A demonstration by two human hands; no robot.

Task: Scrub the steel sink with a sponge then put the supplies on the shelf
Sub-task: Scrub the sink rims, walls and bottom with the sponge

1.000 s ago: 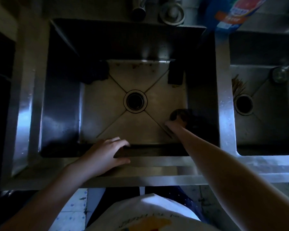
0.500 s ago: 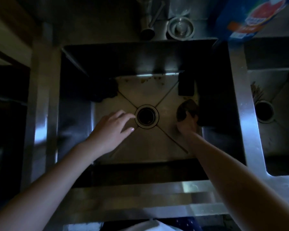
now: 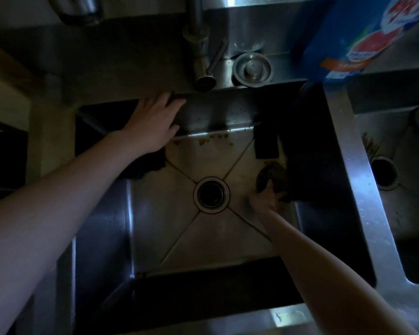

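The square stainless-steel sink basin fills the view, its round dark drain at the centre. At about three o'clock from the drain, the right hand is curled around a dark, rounded scrubbing sponge, pinching its near edge and pressing it to the basin floor hard against the right wall. The left hand, at about eleven o'clock, lies flat with fingers spread, empty, braced on the back wall near the rim. Beneath its wrist sits a dark crumpled cloth; I cannot tell whether the wrist touches it. A dark rectangular block stands in the far right corner at one o'clock, just beyond the sponge. Brownish grime spots line the seam under the back wall at twelve o'clock, so the scrubbing looks unfinished.

The light is poor, and that is the main hazard: grime in the shadowed corners and along the right wall could easily be missed. A stroke toward one o'clock may knock the block over or push it about. The left hand bears weight on what is probably wet steel; a slip would pitch the person forward toward the steel tap. The blue detergent bottle at two o'clock stands at the basin's edge, where a raised elbow could tip it in. Loosened debris may also wash into the open drain.
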